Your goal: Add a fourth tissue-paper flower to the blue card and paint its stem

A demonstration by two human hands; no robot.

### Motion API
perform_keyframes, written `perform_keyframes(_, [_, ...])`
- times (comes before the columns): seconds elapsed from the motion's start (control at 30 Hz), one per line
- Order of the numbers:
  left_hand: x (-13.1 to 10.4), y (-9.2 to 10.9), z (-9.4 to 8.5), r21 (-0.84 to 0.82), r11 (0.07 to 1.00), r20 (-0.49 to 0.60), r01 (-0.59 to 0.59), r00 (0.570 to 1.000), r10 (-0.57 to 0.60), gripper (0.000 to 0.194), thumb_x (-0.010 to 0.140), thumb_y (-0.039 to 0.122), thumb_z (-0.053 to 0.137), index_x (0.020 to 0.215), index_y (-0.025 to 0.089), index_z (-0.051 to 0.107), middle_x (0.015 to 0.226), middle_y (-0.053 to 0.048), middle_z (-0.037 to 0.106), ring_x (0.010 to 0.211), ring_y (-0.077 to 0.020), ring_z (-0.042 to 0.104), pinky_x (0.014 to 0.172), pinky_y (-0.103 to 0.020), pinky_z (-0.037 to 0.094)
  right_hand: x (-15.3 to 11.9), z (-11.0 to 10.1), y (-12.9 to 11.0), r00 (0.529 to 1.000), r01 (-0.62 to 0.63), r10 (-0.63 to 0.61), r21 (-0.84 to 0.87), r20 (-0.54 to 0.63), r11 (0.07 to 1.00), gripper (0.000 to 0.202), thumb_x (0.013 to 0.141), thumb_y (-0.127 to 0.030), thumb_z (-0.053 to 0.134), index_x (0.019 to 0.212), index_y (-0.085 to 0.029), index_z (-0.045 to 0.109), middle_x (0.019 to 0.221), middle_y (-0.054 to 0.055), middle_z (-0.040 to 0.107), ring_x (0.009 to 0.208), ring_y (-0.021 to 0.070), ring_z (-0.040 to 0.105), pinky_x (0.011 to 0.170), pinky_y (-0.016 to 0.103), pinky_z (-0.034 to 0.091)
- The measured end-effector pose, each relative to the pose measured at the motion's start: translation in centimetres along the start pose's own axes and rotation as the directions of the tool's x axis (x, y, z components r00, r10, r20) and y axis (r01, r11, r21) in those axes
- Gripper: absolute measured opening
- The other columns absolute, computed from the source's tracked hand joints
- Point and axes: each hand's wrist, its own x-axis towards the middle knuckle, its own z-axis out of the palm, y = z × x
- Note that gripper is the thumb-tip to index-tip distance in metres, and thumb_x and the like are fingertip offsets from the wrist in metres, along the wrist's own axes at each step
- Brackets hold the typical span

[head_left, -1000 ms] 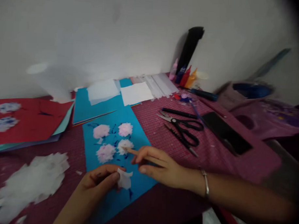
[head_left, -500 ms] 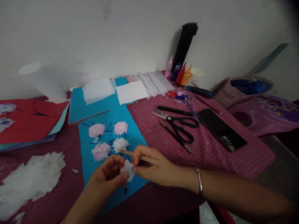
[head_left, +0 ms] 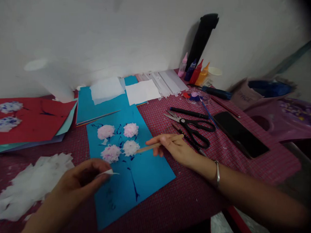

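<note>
A blue sheet (head_left: 153, 170) lies on the checked cloth, bearing several fluffy pale flowers (head_left: 110, 153) and dark blue painted lines. Above its lower left part, my left hand (head_left: 88, 177) pinches a small white paper piece (head_left: 108, 172) between thumb and fingers. My right hand (head_left: 171, 147) holds a thin wooden stick (head_left: 150, 147) whose tip points left, at the edge of the lower right white flower (head_left: 131, 148). Whether the tip touches the flower I cannot tell. A pile of white paper pieces (head_left: 28, 183) lies at the left.
Black-handled scissors (head_left: 196, 126), pens and a phone (head_left: 240, 133) lie right of the sheet. Paint bottles (head_left: 195, 72) stand near the wall beside a paint palette (head_left: 193, 96). Red paper (head_left: 30, 120) with flowers lies at the left; a pink bag (head_left: 248, 94) is at the right.
My hands have moved apart, the left with the white paper piece, the right up and rightward with the stick. The view has shifted slightly, and more of the blue sheet shows.
</note>
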Motion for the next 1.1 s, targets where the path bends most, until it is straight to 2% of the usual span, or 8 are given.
perform_keyframes(0.17, [2.0, 1.4, 2.6, -0.049, 0.994, 0.036, -0.103, 0.994, 0.104, 0.021, 0.069, 0.031, 0.071, 0.085, 0.022, 0.062, 0.072, 0.0, 0.063, 0.066, -0.0137, 0.061, 0.058, -0.02, 0.048, 0.6, 0.0, 0.8, 0.999, 0.038, -0.036, -0.17, 0.014, 0.985, 0.036, 0.092, -0.044, 0.049, 0.085, -0.015, 0.07, 0.078, 0.003, 0.067, 0.066, 0.0107, 0.059, 0.059, 0.024, 0.047])
perform_keyframes(0.33, [2.8, 0.2, 2.5, -0.129, 0.989, 0.068, -0.08, 0.994, 0.089, 0.044, 0.072, 0.029, 0.068, 0.113, 0.022, 0.053, 0.076, 0.001, 0.062, 0.066, -0.0133, 0.061, 0.059, -0.022, 0.048, 0.9, 0.5, 1.0, 0.996, 0.077, -0.068, -0.225, 0.05, 0.971, 0.028, 0.091, -0.032, 0.053, 0.074, -0.015, 0.067, 0.08, 0.004, 0.066, 0.073, 0.0126, 0.061, 0.064, 0.026, 0.048])
perform_keyframes(0.43, [2.5, -0.4, 1.7, -0.039, 0.997, 0.089, -0.073, 0.993, 0.076, 0.031, 0.071, 0.032, 0.067, 0.1, 0.022, 0.059, 0.077, 0.0, 0.063, 0.069, -0.0146, 0.061, 0.059, -0.023, 0.048, 1.1, 0.7, 1.2, 0.996, 0.085, -0.076, -0.224, 0.048, 0.971, 0.025, 0.092, -0.03, 0.052, 0.077, -0.016, 0.067, 0.079, 0.003, 0.066, 0.073, 0.0127, 0.061, 0.065, 0.026, 0.048])
perform_keyframes(0.53, [2.2, -0.3, 1.3, 0.107, 0.99, 0.255, -0.088, 0.965, 0.058, 0.009, 0.075, 0.03, 0.06, 0.075, 0.021, 0.059, 0.07, 0.001, 0.06, 0.067, -0.0143, 0.058, 0.06, -0.023, 0.046, 1.3, 0.9, 1.4, 0.995, 0.099, -0.093, -0.212, 0.038, 0.972, 0.022, 0.092, -0.029, 0.053, 0.081, -0.016, 0.067, 0.081, 0.003, 0.067, 0.075, 0.0123, 0.062, 0.067, 0.025, 0.049])
perform_keyframes(0.6, [2.2, 0.0, 1.3, 0.165, 0.981, 0.369, -0.099, 0.929, 0.032, 0.01, 0.077, 0.026, 0.055, 0.069, 0.021, 0.055, 0.067, 0.003, 0.056, 0.065, -0.0136, 0.055, 0.06, -0.023, 0.043, 1.3, 0.9, 1.4, 0.995, 0.099, -0.094, -0.211, 0.036, 0.972, 0.02, 0.092, -0.027, 0.053, 0.084, -0.015, 0.068, 0.083, 0.004, 0.067, 0.076, 0.012, 0.062, 0.068, 0.025, 0.05])
perform_keyframes(0.87, [2.5, -1.4, 2.4, 0.097, 0.992, 0.386, -0.082, 0.921, 0.039, 0.003, 0.08, 0.025, 0.051, 0.082, 0.023, 0.053, 0.079, 0.002, 0.055, 0.076, -0.0157, 0.054, 0.069, -0.028, 0.043, 1.1, 1.0, 1.2, 1.0, -0.005, 0.002, -0.161, -0.014, 0.987, 0.02, 0.092, -0.031, 0.052, 0.088, -0.016, 0.065, 0.076, 0.002, 0.067, 0.072, 0.0121, 0.062, 0.064, 0.024, 0.049])
perform_keyframes(0.97, [2.3, -2.0, 2.7, 0.064, 0.998, 0.393, -0.019, 0.92, -0.008, 0.019, 0.078, 0.026, 0.052, 0.097, 0.024, 0.052, 0.082, 0.002, 0.053, 0.073, -0.0149, 0.052, 0.065, -0.027, 0.043, 1.0, 1.0, 1.2, 0.999, -0.036, 0.034, -0.144, -0.013, 0.989, 0.021, 0.092, -0.031, 0.051, 0.085, -0.016, 0.063, 0.072, 0.001, 0.065, 0.07, 0.0118, 0.062, 0.065, 0.024, 0.049])
perform_keyframes(1.1, [2.0, -1.9, 3.0, 0.138, 0.99, 0.509, 0.004, 0.857, -0.074, 0.015, 0.075, 0.021, 0.05, 0.09, 0.022, 0.053, 0.073, 0.005, 0.051, 0.065, -0.0123, 0.047, 0.058, -0.024, 0.037, 1.1, 1.1, 1.2, 1.0, -0.013, 0.011, -0.178, -0.015, 0.984, 0.021, 0.092, -0.029, 0.051, 0.083, -0.015, 0.064, 0.073, 0.001, 0.065, 0.071, 0.0115, 0.062, 0.064, 0.024, 0.049])
